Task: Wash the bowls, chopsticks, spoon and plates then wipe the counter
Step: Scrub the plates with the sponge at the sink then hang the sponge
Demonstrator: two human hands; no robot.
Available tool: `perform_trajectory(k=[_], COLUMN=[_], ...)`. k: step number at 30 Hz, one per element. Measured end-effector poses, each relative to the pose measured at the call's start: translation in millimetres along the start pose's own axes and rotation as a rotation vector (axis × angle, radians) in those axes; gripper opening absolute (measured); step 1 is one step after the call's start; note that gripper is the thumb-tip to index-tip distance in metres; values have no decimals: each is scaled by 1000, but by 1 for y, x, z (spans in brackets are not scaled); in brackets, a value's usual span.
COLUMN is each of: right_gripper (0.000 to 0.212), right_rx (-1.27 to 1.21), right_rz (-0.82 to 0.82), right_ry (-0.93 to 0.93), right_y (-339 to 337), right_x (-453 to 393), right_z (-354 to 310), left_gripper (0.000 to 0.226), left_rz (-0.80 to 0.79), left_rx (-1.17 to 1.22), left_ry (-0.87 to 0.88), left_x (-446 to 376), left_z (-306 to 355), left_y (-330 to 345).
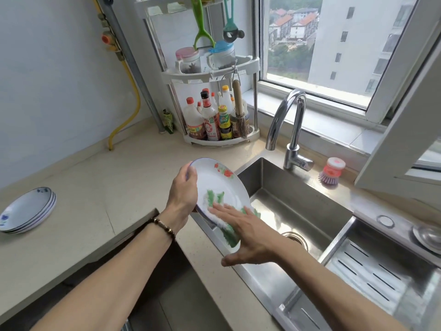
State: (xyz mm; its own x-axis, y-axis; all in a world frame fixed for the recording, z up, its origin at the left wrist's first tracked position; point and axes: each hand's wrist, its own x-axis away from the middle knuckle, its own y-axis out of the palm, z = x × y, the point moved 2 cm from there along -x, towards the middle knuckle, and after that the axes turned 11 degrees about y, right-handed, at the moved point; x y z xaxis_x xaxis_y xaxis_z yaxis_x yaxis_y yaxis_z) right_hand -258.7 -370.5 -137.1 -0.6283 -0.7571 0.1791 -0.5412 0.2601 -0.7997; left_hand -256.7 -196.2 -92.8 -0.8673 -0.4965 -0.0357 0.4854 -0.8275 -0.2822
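Your left hand (182,194) gripped the rim of the flowered plate (220,185), tilted over the sink's (298,206) near-left edge; your right hand (245,231), fingers spread flat, pressed the green-and-white cloth (229,231) against its face. Scrubbing well probably meant firm circles out to the rim — drips falling into the sink. More plates (28,210) waited stacked on the counter (107,177), far left.

Beige tabletop (100,187) meeting pale blue-grey wall (59,68) at 10 o'clock. White corner rack (214,70) at 12 o'clock. Open window (317,44) at 1 o'clock, daylit, facing apartment blocks. Steel sink (298,211) with chrome faucet (290,125) at 3 o'clock.
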Motion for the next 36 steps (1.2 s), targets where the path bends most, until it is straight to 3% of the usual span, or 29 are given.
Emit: perform_trajectory(k=[5,9,13,15,18,20,23,26,28,32,36], right_gripper=[116,108,104,101,79,71,75,79,72,66,67], right_rx=[57,248,41,93,143,33,-40,52,14,-129,-38], right_rz=[34,35,40,68,136,141,129,186,199,186,285], right_ry=[-3,109,11,26,146,107,3,86,109,-16,130], right_y=[4,2,7,8,3,4,9,5,4,7,-1], right_x=[-9,-4,-9,-9,-9,-10,-5,-4,-7,-6,-4], right_z=[-8,27,-5,9,32,16,10,45,33,7,40], left_gripper=[37,32,40,38,36,33,30,33,33,36,32], left_rz=[-53,43,93,46,76,121,81,23,69,86,66], left_rx=[35,9,14,8,-5,-13,24,34,48,92,73], left_ry=[-39,-52,-80,-78,-68,-78,-95,-69,-73,-110,-120], left_x=[8,1,4,2,-3,-4,-3,-4,-2,-2,-5], left_z=[-3,-3,-5,-4,-3,-2,-1,3,3,-4,-7], left_y=[9,2,7,7,4,4,3,2,4,5,3])
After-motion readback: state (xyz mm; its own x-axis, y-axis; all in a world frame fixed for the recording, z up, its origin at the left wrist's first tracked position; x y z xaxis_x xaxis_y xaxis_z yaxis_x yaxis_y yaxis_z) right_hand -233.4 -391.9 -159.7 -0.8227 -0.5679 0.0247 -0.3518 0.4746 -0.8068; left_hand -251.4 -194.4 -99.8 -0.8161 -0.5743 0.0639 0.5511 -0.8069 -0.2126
